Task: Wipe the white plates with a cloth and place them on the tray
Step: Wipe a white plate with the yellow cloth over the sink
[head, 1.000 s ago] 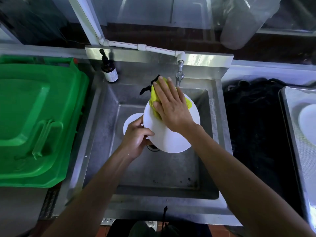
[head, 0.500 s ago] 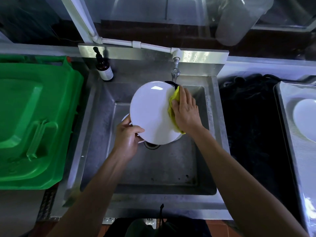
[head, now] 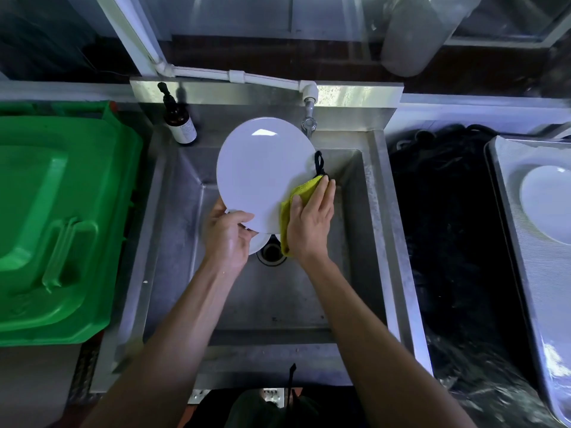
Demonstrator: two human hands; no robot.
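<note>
Over the steel sink (head: 367, 211), a white plate (head: 262, 171) is held tilted, its face toward me. My left hand (head: 227, 239) grips its lower left rim, thumb on the front. My right hand (head: 310, 223) presses a yellow cloth (head: 298, 196) with a black loop against the plate's lower right edge, fingers straight. Part of another white plate (head: 259, 242) shows in the basin under my left hand. A metal tray (head: 513, 242) at the far right carries one more white plate (head: 547, 202).
A green plastic bin lid (head: 52, 223) lies left of the sink. A dark pump bottle (head: 179, 122) stands at the sink's back left corner, a tap (head: 309, 118) behind the plate. The drain (head: 272, 253) sits mid-basin. Black material (head: 448, 227) fills the gap between sink and tray.
The plate has tipped up and back toward the tap. My right hand slid the cloth from the plate's top, round its right side, down to the lower right edge.
</note>
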